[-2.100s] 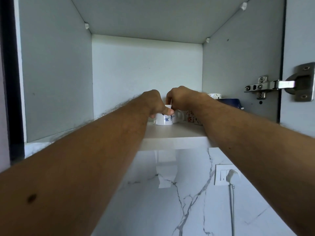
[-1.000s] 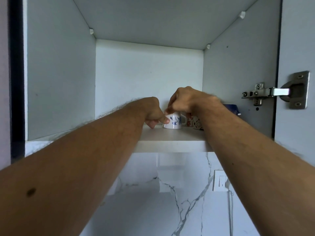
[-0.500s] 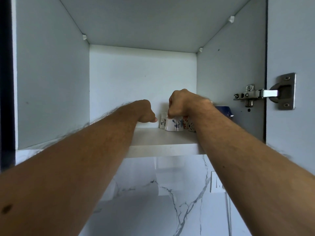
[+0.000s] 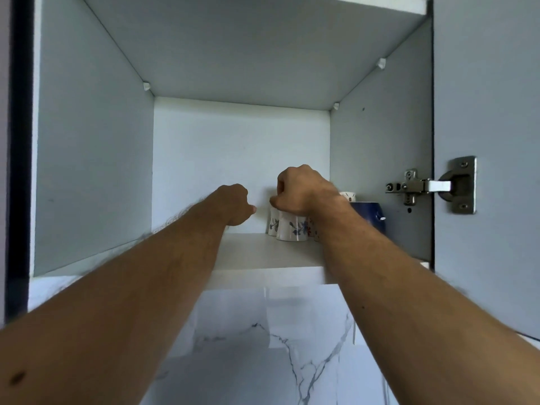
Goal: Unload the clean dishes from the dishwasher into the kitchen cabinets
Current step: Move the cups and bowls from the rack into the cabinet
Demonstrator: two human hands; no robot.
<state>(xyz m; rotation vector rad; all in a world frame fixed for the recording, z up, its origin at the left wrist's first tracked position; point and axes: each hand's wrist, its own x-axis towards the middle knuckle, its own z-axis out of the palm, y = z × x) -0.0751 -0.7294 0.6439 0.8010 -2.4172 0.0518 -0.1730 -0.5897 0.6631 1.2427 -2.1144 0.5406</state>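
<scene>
Placing step: a small floral cup (image 4: 290,228) is gripped from above by the curled right hand (image 4: 298,190), far right on the cabinet shelf (image 4: 263,252) beside other cups. The left hand (image 4: 233,204) is fisted, holding nothing. Release and withdrawal are judged next.

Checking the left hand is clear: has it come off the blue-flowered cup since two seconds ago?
Yes. The left hand has let go and now sits left of the blue-flowered cup on the cabinet shelf, a gap between them.

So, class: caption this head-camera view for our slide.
Right hand grips a floral cup on the cabinet shelf; left hand hovers curled, holding nothing.
</scene>
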